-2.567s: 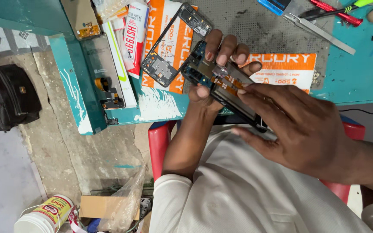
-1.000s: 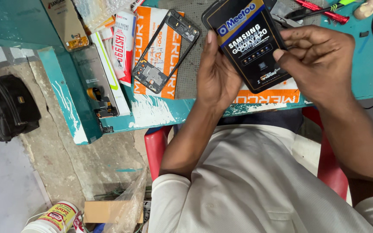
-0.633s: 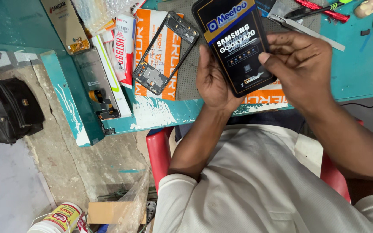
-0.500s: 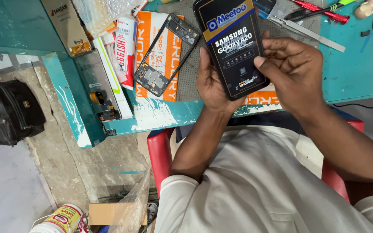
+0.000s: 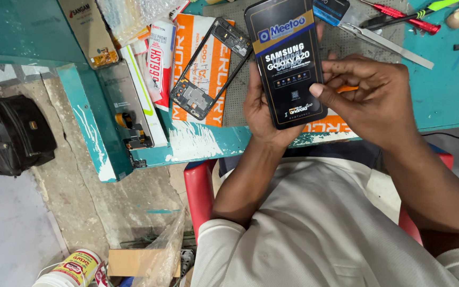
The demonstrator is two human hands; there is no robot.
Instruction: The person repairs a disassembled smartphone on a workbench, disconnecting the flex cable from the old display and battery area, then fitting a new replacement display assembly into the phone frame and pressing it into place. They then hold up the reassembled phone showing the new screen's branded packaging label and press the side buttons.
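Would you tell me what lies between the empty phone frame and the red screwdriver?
In the head view, the phone screen held in the left hand lies between the phone frame and the red screwdriver.

The phone screen [image 5: 288, 61] is held up over the desk [image 5: 447, 90], with the left hand [image 5: 264, 114] behind it and the right hand [image 5: 370, 101] at its right side. The phone frame [image 5: 208, 69] lies on the desk just left of it, and the tweezers [image 5: 386, 45] and 2 screwdrivers [image 5: 415, 16] lie farther back on the right. The bag [image 5: 11, 133] sits on the floor [image 5: 6, 228] far to the left, and the tub [image 5: 75, 268] stands on the floor nearer the person.
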